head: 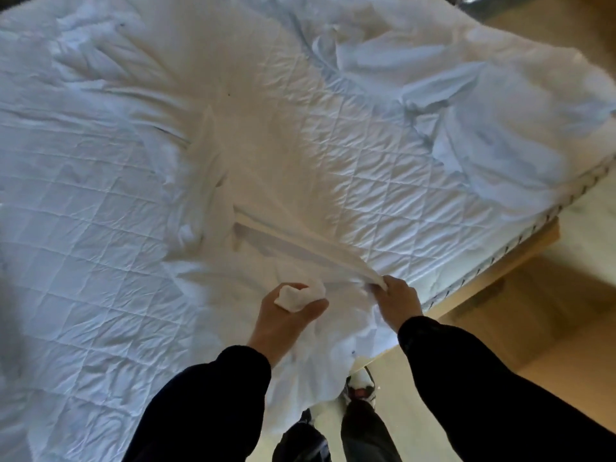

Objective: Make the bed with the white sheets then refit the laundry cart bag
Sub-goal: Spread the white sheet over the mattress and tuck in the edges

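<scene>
A white sheet (213, 181) lies rumpled across the quilted mattress (350, 181), with a folded band of it running toward me. My left hand (286, 315) grips a bunched bit of that sheet near the bed's front corner. My right hand (396, 301) pinches the end of the folded band, just to the right. Part of the sheet hangs down off the corner in front of my legs. More crumpled white bedding (493, 128) is piled on the far right side of the mattress. No laundry cart shows in the view.
The bed's light wooden frame (520, 258) juts out at the right edge. Pale wooden floor (550, 328) lies to the right. My shoes (361, 386) stand at the bed's corner below the hanging sheet.
</scene>
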`<state>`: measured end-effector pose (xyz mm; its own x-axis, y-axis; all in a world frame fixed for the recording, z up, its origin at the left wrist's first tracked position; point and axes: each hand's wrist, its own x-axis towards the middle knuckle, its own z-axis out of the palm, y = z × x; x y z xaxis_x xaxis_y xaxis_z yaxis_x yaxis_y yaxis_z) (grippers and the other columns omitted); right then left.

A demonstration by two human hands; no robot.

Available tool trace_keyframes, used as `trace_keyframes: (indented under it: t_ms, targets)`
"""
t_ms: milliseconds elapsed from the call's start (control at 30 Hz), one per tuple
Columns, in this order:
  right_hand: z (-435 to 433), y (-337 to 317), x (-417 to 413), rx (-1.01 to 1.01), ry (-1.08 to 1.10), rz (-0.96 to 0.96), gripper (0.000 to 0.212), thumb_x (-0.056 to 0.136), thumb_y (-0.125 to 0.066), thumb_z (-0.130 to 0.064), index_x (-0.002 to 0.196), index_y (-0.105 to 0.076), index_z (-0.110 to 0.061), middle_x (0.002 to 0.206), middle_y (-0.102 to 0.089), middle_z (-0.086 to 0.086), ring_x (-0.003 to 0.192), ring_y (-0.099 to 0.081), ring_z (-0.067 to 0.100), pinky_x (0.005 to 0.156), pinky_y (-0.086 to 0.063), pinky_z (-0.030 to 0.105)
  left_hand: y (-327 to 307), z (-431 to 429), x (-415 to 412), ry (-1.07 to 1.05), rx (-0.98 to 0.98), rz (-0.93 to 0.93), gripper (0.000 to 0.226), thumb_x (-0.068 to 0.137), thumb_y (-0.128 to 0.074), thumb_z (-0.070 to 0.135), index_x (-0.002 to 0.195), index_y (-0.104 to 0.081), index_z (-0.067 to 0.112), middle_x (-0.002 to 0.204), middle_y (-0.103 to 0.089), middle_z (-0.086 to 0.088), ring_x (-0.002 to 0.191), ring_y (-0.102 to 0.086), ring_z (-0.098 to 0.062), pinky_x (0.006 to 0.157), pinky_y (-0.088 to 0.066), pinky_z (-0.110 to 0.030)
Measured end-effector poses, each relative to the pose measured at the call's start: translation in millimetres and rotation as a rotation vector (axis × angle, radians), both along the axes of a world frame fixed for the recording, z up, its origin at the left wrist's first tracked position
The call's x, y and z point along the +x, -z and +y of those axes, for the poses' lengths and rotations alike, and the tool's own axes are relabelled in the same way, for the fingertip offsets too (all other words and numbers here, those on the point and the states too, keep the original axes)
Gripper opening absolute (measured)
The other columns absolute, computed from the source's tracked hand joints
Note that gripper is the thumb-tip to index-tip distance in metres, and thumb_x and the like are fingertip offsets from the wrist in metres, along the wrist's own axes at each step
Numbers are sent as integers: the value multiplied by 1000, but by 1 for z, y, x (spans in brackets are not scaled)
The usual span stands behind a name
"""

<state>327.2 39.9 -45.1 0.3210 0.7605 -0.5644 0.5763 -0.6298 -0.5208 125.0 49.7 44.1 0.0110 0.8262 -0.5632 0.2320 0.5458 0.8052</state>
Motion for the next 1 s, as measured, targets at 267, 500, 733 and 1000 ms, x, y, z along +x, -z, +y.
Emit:
trace_keyframes:
  t_ms: [267, 500, 733, 1000]
  targets:
    - [61, -25, 99, -90, -84, 48, 28, 83, -69, -31, 60, -59, -21, 69, -59, 3, 77, -59, 23, 58, -39, 26, -39, 24, 75, 151, 104, -142, 26, 71, -78, 1, 86, -63, 15, 70, -64, 5, 65, -60, -9, 59, -50, -22]
    - [80, 7, 120, -82, 96, -141, 47, 85, -53, -13, 131, -51, -16, 132, -46, 14, 122, -48, 33, 101, -40, 37, 0, 19, 154, 593, 104, -45, 32, 77, -62, 7, 103, -58, 26, 93, -64, 11, 56, -52, 4, 64, -44, -16]
    - [22, -7, 100, 262, 342, 290, 10, 95, -56, -27, 100, -63, -24, 112, -56, -5, 115, -53, 16, 99, -38, 26, 54, 35, 157, 762, -149, 43, 83, 86, -59, 18, 149, -10, 37, 141, -47, -10, 110, -54, -17, 88, -38, -17]
    - [-6, 0, 60, 191, -25, -130, 74, 79, -64, -38, 143, -31, -20, 153, -14, 11, 139, -18, 28, 112, -20, 40, 100, 83, 114, 803, 466, 611, 58, 73, -56, -2, 128, -51, 17, 111, -63, -10, 102, -61, -34, 85, -49, -41]
